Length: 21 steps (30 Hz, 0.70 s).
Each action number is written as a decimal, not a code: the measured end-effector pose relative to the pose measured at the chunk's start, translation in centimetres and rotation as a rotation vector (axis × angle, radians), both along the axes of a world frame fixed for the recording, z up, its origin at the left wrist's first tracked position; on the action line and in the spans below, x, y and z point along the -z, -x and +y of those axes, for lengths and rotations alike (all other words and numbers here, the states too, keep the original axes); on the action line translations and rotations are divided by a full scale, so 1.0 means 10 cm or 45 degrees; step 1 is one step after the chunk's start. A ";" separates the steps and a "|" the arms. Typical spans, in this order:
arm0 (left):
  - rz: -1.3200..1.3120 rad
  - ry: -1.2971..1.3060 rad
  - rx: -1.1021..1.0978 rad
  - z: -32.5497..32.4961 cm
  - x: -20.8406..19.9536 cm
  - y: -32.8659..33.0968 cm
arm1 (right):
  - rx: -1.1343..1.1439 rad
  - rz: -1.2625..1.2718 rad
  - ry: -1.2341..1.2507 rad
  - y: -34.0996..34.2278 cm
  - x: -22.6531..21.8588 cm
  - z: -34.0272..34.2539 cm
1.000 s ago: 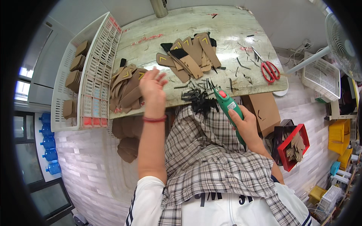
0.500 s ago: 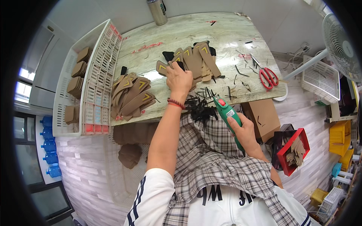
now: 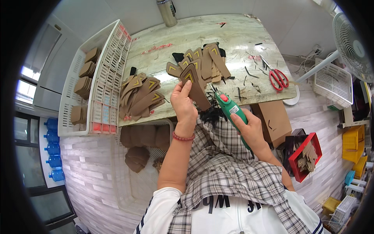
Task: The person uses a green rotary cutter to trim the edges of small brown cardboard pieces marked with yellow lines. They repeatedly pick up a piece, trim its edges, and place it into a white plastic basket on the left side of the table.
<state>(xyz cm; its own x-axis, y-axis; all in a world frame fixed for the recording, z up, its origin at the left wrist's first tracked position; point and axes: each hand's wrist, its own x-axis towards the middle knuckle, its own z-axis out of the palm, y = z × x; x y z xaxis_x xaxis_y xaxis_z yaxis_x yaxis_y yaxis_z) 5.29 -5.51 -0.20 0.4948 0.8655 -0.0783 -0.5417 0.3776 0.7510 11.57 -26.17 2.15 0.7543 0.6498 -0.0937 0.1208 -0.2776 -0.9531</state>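
My left hand (image 3: 184,103) pinches a long brown flat strap piece (image 3: 199,96) with a yellow chevron near its top, holding it tilted over the table's front edge. In my right hand (image 3: 251,130) is a green handheld power tool (image 3: 230,107) with a red button. Its thin metal tip points at the strap piece's lower part; whether they touch I cannot tell. Beyond my left hand lies a fanned pile of similar brown pieces (image 3: 212,64), some with black ends. Another heap of brown pieces (image 3: 144,97) lies to the left. Black offcuts (image 3: 210,116) gather on my checked apron.
A white plastic crate (image 3: 105,89) with brown stacks borders the table's left side. Red-handled scissors (image 3: 278,80) and black scraps lie at the right. A steel flask (image 3: 167,13) stands behind. Below right are a cardboard box (image 3: 274,121) and a red tray (image 3: 317,146); a fan (image 3: 350,46) stands beyond.
My left hand has lifted a brown strap piece off the pile and drawn it nearer to me. The green tool has shifted slightly left and up, close to that piece.
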 end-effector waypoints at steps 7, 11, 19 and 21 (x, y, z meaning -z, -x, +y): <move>0.035 0.074 0.041 -0.24 -0.09 -0.03 | 0.034 0.099 -0.086 0.05 -0.11 0.00; 0.047 0.110 0.063 -0.34 -0.09 -0.08 | 0.035 0.123 -0.086 0.03 -0.13 -0.03; 0.097 0.139 0.163 -0.44 0.01 -0.09 | 0.079 0.121 -0.106 -0.01 -0.06 -0.05; 0.117 0.156 0.170 -0.48 0.02 -0.09 | 0.096 0.146 -0.100 -0.01 -0.04 -0.06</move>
<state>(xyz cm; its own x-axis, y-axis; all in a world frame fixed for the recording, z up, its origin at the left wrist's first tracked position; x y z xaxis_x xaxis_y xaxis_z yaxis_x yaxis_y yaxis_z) 6.20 -10.32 -0.36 0.5904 0.7739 -0.2294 -0.4119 0.5332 0.7389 11.71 -26.72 2.54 0.7886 0.6002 -0.1334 -0.0089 -0.2059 -0.9785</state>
